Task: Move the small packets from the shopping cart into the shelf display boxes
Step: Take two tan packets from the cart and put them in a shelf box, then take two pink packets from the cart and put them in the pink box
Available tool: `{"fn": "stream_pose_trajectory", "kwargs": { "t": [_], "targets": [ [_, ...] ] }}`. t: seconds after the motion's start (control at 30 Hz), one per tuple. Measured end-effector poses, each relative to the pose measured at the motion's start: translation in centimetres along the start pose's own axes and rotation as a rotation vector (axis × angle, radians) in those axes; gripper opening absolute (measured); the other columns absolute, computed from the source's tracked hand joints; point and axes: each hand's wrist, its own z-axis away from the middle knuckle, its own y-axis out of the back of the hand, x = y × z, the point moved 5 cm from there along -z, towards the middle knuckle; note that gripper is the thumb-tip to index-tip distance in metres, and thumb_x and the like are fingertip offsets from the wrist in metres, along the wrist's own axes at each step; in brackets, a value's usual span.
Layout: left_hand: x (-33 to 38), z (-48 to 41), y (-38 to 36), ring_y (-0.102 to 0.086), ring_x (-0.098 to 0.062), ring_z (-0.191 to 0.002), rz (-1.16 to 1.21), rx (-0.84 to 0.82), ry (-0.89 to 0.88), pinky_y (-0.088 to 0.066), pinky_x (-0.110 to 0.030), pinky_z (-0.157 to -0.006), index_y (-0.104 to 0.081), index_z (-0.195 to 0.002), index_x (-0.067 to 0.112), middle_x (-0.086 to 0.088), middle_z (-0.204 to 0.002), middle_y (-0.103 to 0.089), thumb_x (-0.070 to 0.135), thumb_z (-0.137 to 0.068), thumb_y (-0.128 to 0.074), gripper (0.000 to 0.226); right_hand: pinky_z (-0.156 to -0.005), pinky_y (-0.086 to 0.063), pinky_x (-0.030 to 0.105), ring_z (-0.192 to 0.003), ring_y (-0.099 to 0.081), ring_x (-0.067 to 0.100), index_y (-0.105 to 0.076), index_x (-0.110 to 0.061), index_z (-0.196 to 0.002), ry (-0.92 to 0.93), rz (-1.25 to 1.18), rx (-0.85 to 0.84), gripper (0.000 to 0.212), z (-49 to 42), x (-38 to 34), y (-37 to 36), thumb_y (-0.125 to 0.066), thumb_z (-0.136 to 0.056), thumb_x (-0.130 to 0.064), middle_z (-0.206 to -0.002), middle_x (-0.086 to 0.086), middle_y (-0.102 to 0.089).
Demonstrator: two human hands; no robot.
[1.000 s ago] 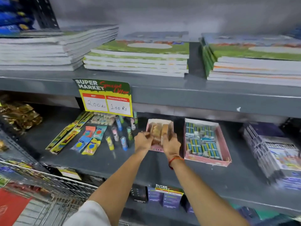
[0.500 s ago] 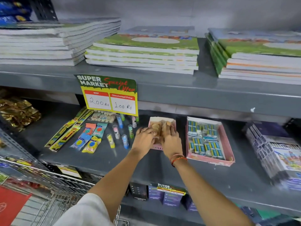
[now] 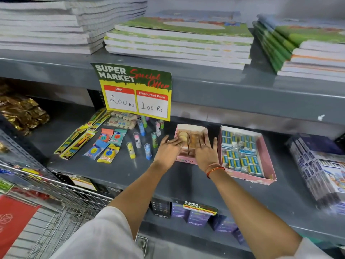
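Grey metal shelf (image 3: 112,171) at mid-frame, scuffed matte surface, pale grey wall behind the top tier. Small pink display box (image 3: 186,160) sitting on it at centre, open top, tan and brown small packets (image 3: 183,136) packed inside in two rows. Left hand (image 3: 169,151) laid flat over the box's left half, fingers spread wide and loose, gripping nothing. Right hand (image 3: 206,152) flat over the right half, fingers also splayed, nothing pinched; red thread band (image 3: 214,169) at the wrist. Larger pink box (image 3: 268,161) just beside, at 3 o'clock of the small one, filled with blue-and-white packs. Upright little tubes (image 3: 147,151) at 9 o'clock of the left hand, then round-badge sachets (image 3: 108,154) and long yellow-green packs (image 3: 78,141) further toward 9. Special-offer price card (image 3: 134,90) hanging off the upper shelf lip at 12 o'clock, reading 200 Rs and 100 Rs. Stacks of notebooks (image 3: 179,42) lying flat on the top tier. Gold foil bags (image 3: 22,113) at far 9 o'clock, boxed sets (image 3: 321,171) at far 3. Wire shopping cart (image 3: 56,193) at 7 o'clock, pushed against the shelf edge, red sheet inside; contents otherwise too blurred to tell. Purple boxes (image 3: 197,217) on the lower tier at 6 o'clock. White sleeves at the bottom edge.
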Motion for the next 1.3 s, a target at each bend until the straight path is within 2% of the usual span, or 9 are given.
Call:
{"fn": "stream_pose_trajectory", "kwargs": {
  "t": [0.13,0.3,0.43,0.53,0.63,0.8,0.97,1.17,1.3],
  "targets": [
    [0.1,-0.3,0.3,-0.044,-0.013,-0.136,0.013,0.000,-0.005,-0.012,-0.040,-0.119,-0.047,-0.138,0.019,0.003,-0.148,-0.046,0.005,-0.091,-0.054,0.050,-0.116,0.002,0.059,-0.146,0.010,0.034,-0.003,-0.003,-0.149,0.000,-0.001,0.000,0.069,-0.2,-0.1,0.4,-0.040,-0.092,-0.006,-0.159,0.016,-0.008],
    [-0.7,1.7,0.8,-0.020,-0.015,-0.148,-0.033,-0.021,0.033,-0.009,-0.042,-0.120,-0.025,-0.149,0.017,0.000,-0.159,-0.025,0.020,-0.101,-0.036,0.049,-0.118,-0.003,0.056,-0.147,-0.004,0.034,-0.018,0.001,-0.148,0.021,-0.129,0.168,0.059,0.8,-1.6,1.4,-0.041,-0.095,-0.012,-0.157,0.018,-0.019],
    [-4.0,5.6,4.8,-0.047,-0.020,-0.134,-0.062,0.234,0.117,-0.036,-0.046,-0.110,-0.052,-0.136,0.016,-0.004,-0.142,-0.054,0.033,-0.093,-0.032,0.051,-0.111,-0.026,0.058,-0.137,-0.035,0.038,-0.043,0.003,-0.136,0.088,-0.181,0.457,0.054,0.9,-5.9,5.2,-0.036,-0.090,-0.025,-0.144,0.024,-0.043],
    [-9.1,9.8,7.6,-0.049,-0.030,-0.132,-0.083,0.386,0.213,-0.025,-0.048,-0.112,-0.052,-0.135,0.012,-0.012,-0.141,-0.054,0.036,-0.090,-0.038,0.053,-0.103,-0.039,0.056,-0.128,-0.049,0.038,-0.051,0.001,-0.130,0.157,-0.188,0.545,0.056,0.6,-10.8,8.1,-0.032,-0.088,-0.031,-0.137,0.024,-0.052],
    [-14.5,15.3,9.1,-0.039,-0.034,-0.139,-0.091,0.384,0.404,-0.020,-0.050,-0.114,-0.046,-0.140,0.009,-0.016,-0.148,-0.043,0.039,-0.093,-0.036,0.057,-0.106,-0.037,0.053,-0.131,-0.045,0.037,-0.046,0.001,-0.134,0.280,-0.245,0.568,0.055,1.4,-16.8,9.5,-0.033,-0.091,-0.031,-0.140,0.024,-0.049],
    [-20.3,26.6,6.2,-0.013,-0.028,-0.149,-0.027,0.260,0.681,-0.011,-0.048,-0.119,-0.023,-0.150,0.015,-0.012,-0.160,-0.017,0.047,-0.097,-0.025,0.062,-0.115,-0.025,0.050,-0.141,-0.028,0.036,-0.034,0.001,-0.142,0.540,-0.344,0.451,0.056,4.8,-27.3,6.8,-0.046,-0.095,-0.028,-0.151,0.022,-0.032],
    [-22.6,37.5,-0.4,-0.003,-0.025,-0.150,0.097,0.088,0.958,-0.006,-0.046,-0.120,-0.012,-0.153,0.019,-0.010,-0.162,-0.004,0.048,-0.096,-0.024,0.065,-0.116,-0.022,0.047,-0.144,-0.022,0.034,-0.029,0.001,-0.144,0.781,-0.290,0.176,0.057,9.0,-35.8,-0.2,-0.046,-0.096,-0.024,-0.154,0.022,-0.024],
    [-22.7,45.3,-7.6,-0.003,-0.030,-0.150,0.268,-0.059,1.258,-0.011,-0.047,-0.120,-0.009,-0.153,0.014,-0.014,-0.162,0.000,0.046,-0.098,-0.031,0.067,-0.118,-0.018,0.041,-0.146,-0.014,0.027,-0.018,-0.004,-0.148,0.841,-0.162,-0.093,0.060,11.7,-39.9,-8.6,-0.042,-0.098,-0.028,-0.158,0.015,-0.015],
    [-22.6,47.7,-11.9,-0.003,-0.034,-0.149,0.330,-0.226,1.335,-0.011,-0.050,-0.121,-0.002,-0.153,0.014,-0.017,-0.161,0.003,0.043,-0.097,-0.038,0.072,-0.118,-0.021,0.042,-0.145,-0.016,0.029,-0.018,-0.004,-0.148,0.849,-0.140,-0.191,0.058,12.4,-41.2,-12.2,-0.042,-0.099,-0.024,-0.158,0.015,-0.017]
  ]
}}
